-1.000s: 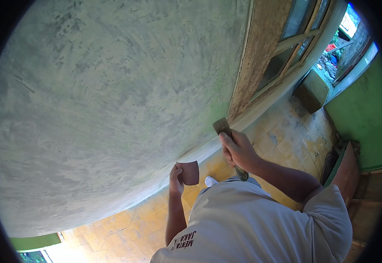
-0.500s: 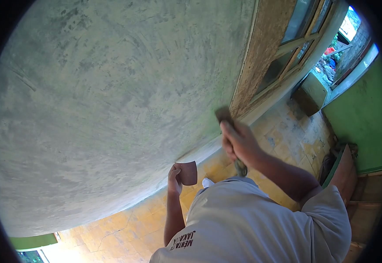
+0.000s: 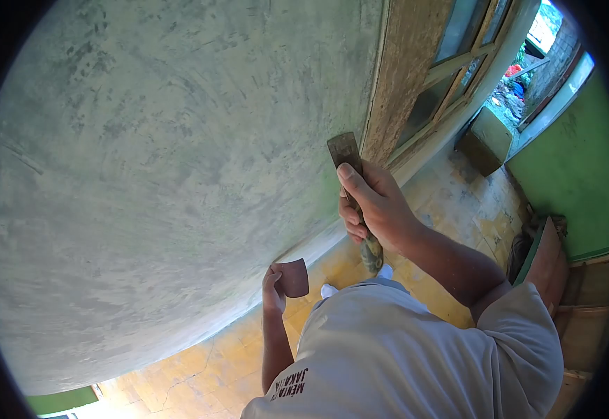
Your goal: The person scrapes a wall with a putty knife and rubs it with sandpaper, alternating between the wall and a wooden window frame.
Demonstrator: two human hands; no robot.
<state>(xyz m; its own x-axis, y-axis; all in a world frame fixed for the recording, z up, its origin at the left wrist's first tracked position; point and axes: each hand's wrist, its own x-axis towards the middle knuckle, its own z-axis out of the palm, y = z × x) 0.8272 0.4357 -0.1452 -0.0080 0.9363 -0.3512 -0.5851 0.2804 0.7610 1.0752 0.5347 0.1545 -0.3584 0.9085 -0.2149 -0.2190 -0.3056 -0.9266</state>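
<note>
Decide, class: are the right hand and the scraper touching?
Touching: the head view shows the right hand wrapped around the scraper, with its thumb lying on it.

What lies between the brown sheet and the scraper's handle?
In the head view, no object lies between the brown sheet and the scraper's handle; yellow floor shows behind the gap.

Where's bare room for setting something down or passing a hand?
Tiled floor: patch between left forearm and the base of the grey wall, another between right forearm and boxy block. Hand gap: in this view, between reddish sheet in left hand and scraper in right hand. Crowded: beside green wall, with brown board and dark clutter.
</note>
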